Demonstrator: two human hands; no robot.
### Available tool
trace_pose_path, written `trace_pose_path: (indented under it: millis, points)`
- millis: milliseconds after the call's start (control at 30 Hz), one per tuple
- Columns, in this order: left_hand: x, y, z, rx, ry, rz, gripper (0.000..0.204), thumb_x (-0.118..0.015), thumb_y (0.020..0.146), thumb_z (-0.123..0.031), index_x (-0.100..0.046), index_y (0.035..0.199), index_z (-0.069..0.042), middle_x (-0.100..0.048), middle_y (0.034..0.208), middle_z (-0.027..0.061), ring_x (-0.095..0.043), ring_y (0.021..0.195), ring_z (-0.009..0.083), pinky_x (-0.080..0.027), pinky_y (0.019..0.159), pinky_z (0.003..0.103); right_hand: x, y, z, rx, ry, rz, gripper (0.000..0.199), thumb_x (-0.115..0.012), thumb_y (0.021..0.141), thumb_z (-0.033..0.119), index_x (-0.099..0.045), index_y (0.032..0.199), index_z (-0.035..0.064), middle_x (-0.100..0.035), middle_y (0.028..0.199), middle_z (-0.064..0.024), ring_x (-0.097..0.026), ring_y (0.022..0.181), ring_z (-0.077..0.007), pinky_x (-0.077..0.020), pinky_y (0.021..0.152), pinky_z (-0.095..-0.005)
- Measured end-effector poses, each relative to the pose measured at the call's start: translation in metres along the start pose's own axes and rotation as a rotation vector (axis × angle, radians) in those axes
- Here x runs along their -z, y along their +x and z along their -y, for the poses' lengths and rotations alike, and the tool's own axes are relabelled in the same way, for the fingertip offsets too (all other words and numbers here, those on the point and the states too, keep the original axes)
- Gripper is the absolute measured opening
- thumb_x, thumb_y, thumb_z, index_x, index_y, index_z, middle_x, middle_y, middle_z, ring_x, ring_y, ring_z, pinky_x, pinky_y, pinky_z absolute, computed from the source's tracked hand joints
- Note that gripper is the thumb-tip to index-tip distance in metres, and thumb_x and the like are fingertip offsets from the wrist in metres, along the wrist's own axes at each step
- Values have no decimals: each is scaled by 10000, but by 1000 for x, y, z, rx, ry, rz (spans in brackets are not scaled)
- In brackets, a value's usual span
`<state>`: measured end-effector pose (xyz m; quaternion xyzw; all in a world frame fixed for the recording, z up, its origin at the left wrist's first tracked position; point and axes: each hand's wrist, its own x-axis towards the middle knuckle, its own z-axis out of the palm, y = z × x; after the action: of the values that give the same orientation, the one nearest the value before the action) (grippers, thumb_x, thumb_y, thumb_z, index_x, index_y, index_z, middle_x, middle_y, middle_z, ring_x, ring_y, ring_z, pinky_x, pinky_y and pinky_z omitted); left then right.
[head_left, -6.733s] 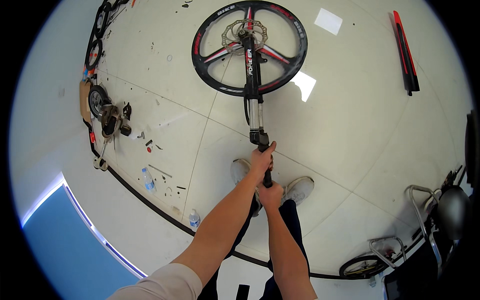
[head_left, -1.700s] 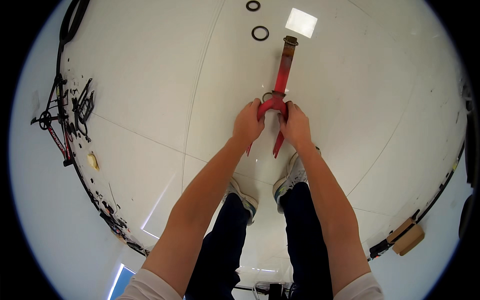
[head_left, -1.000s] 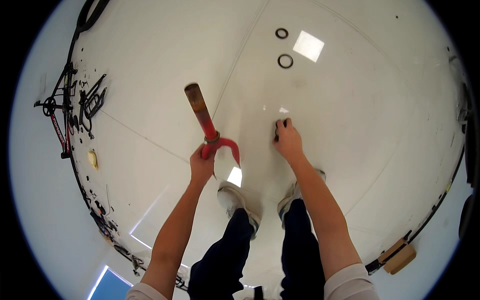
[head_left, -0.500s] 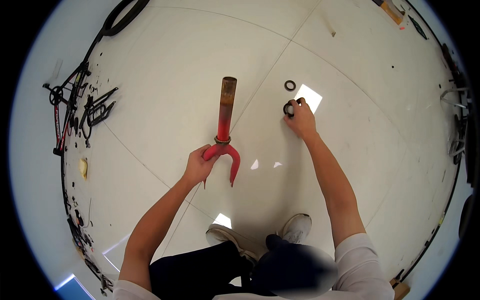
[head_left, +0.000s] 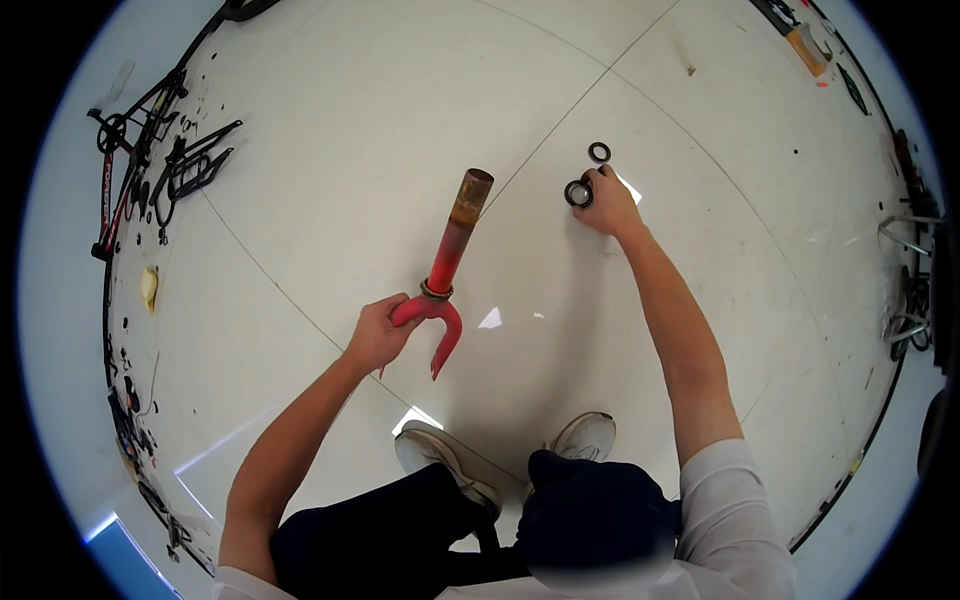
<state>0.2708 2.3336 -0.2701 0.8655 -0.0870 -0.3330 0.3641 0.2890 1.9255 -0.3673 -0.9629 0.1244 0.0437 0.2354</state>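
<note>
- Since half a second ago my right hand [head_left: 606,203] has settled onto the dark ring [head_left: 578,193] on the floor [head_left: 330,150], and the head view has drifted so the fork sits a little lower and more central; my left hand [head_left: 378,335] has not changed its hold.
- My left grip is closed around one leg of the red bicycle fork [head_left: 441,290] just under the crown, holding it upright and slightly tilted, with its rusty steerer tube [head_left: 468,200] pointing up and away from me.
- My right grip is narrow, fingertips pinched at the ring's rim; I cannot tell whether the ring is already lifted clear of the floor or still lying on it.
- A second dark ring [head_left: 599,152] lies just beyond the first, apart from my fingers.
- To do this well, I judge I should pinch the ring by its outer edge, not press it flat, because a thin ring on smooth tile slides away under a flat finger.
- I should keep the fork steady and its tube end free, so I am not fighting a swaying tube.
- I should leave the farther ring untouched as I lift, so a knuckle does not send it rolling.
- My shoes [head_left: 440,460] stay planted while I lean forward over the floor; bicycle parts [head_left: 165,160] lie well apart along the wall to my left.
</note>
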Motion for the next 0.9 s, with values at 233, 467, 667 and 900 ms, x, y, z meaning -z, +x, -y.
trace_pose_path:
  millis: [233, 467, 667, 900]
  points:
    - [9, -7, 4, 10, 21, -35, 109, -668, 889, -117, -637, 900, -13, -556, 663, 46, -471, 607, 113, -428, 582, 294, 19, 10, 7, -78, 22, -138, 580, -796, 635, 300, -593, 1085, -5, -578, 1145, -177, -612, 1023, -336, -534, 856, -417]
    - [8, -5, -2, -7, -72, -9, 72, -650, 904, -89, -648, 939, -26, -532, 691, -12, -474, 648, 55, -416, 585, 262, 13, 51, -28, -119, -80, -174, 670, -728, 662, 207, -517, 1280, 54, -558, 1215, -203, -547, 1135, -390, -504, 937, -445]
    - [11, -1, -18, 71, -105, 55, 149, -645, 913, -172, -674, 976, -40, -606, 733, 50, -523, 660, 137, -457, 656, 306, 9, 66, -9, -58, -159, 5, 534, -736, 650, 215, -584, 1144, 79, -565, 1157, -200, -606, 994, -407, -529, 871, -461]
    - [5, 7, -39, 37, -165, 65, 132, -640, 916, -148, -659, 983, -35, -562, 712, 10, -506, 662, 94, -437, 625, 282, 8, 25, -17, -16, -139, 169, 461, -749, 669, 291, -638, 1024, 19, -655, 988, -212, -656, 869, -358, -544, 783, -418]
